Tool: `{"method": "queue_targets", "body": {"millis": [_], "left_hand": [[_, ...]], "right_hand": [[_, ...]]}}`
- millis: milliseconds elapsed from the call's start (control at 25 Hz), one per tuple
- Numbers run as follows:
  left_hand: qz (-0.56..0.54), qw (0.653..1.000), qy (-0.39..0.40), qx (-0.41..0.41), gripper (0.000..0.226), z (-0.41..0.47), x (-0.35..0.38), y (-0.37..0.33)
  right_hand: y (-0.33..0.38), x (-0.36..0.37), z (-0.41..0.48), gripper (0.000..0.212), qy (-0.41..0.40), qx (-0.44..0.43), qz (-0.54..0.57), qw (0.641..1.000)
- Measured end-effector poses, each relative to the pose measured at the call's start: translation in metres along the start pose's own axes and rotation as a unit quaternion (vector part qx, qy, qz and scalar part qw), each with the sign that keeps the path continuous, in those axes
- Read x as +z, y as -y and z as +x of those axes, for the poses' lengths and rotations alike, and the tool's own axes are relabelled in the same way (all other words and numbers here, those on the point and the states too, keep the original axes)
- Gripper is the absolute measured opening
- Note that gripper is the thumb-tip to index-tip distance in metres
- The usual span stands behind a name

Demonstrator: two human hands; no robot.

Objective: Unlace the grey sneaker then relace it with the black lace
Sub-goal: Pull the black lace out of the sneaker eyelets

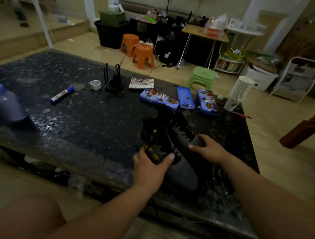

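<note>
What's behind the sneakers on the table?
Three blue tins lie in a row just behind the sneakers, with stacked paper cups at their right. The shoes' collars hide the strip of table between.

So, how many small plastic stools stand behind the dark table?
3. The farther orange plastic stool and the nearer orange plastic stool stand together; the green plastic stool stands right of them, close to the dark speckled table. Clutter may hide others.
</note>
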State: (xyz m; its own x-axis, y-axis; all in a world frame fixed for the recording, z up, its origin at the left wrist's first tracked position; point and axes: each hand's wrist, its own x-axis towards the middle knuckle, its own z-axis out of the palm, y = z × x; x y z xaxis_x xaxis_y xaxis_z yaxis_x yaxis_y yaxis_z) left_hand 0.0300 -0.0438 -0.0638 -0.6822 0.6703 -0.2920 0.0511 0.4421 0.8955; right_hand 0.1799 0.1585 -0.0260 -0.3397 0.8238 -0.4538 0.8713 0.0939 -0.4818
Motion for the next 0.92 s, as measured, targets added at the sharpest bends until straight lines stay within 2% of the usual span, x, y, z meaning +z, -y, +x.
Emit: {"method": "queue_targets", "body": {"millis": [80, 160, 200, 240, 320, 440, 560, 640, 720, 800, 840, 880, 920], "left_hand": [[0.03, 0.999, 0.017, 0.035, 0.116, 0.011, 0.014, 0.0], [0.005, 0.998, 0.004, 0.066, 0.094, 0.048, 0.012, -0.016], [0.003, 0.998, 0.011, 0.062, 0.086, 0.066, 0.005, -0.028], [0.025, 0.998, 0.02, 0.062, 0.088, 0.084, -0.004, -0.036], [0.136, 0.988, 0.034, 0.064, 0.108, 0.096, -0.015, -0.042], [0.291, 0.951, 0.039, 0.094, 0.123, 0.072, -0.016, -0.023], [0.29, 0.945, -0.01, 0.152, 0.113, 0.075, -0.007, -0.011], [0.269, 0.953, -0.009, 0.135, 0.111, 0.098, -0.002, -0.025], [0.302, 0.947, 0.002, 0.111, 0.111, 0.113, -0.002, -0.043], [0.331, 0.927, -0.051, 0.17, 0.098, 0.099, -0.003, -0.047], [0.3, 0.924, -0.07, 0.227, 0.083, 0.083, -0.001, -0.042], [0.257, 0.928, -0.045, 0.268, 0.066, 0.062, 0.001, -0.033], [0.232, 0.931, 0.019, 0.281, 0.054, 0.041, 0.005, -0.021]], "right_hand": [[-0.006, 0.011, 0.012, 0.125, -0.012, 0.004, -0.008, 1.0], [-0.009, 0.017, 0.017, 0.135, -0.035, 0.014, 0.015, 0.999], [-0.01, 0.022, 0.011, 0.133, -0.049, 0.013, 0.04, 0.998], [-0.009, 0.03, 0.0, 0.128, -0.06, 0.009, 0.066, 0.996], [-0.003, 0.047, -0.016, 0.122, -0.072, 0.017, 0.105, 0.992], [0.018, 0.054, -0.016, 0.128, -0.072, 0.044, 0.121, 0.989], [0.034, 0.056, -0.013, 0.117, -0.092, 0.09, 0.119, 0.985], [0.035, 0.062, -0.024, 0.106, -0.106, 0.106, 0.116, 0.982], [0.029, 0.07, -0.039, 0.102, -0.114, 0.113, 0.119, 0.98], [0.014, 0.079, -0.068, 0.104, -0.114, 0.115, 0.114, 0.98], [0.006, 0.083, -0.084, 0.105, -0.113, 0.11, 0.112, 0.981], [0.0, 0.088, -0.099, 0.107, -0.111, 0.104, 0.115, 0.982], [-0.006, 0.092, -0.112, 0.111, -0.107, 0.095, 0.119, 0.982]]}}
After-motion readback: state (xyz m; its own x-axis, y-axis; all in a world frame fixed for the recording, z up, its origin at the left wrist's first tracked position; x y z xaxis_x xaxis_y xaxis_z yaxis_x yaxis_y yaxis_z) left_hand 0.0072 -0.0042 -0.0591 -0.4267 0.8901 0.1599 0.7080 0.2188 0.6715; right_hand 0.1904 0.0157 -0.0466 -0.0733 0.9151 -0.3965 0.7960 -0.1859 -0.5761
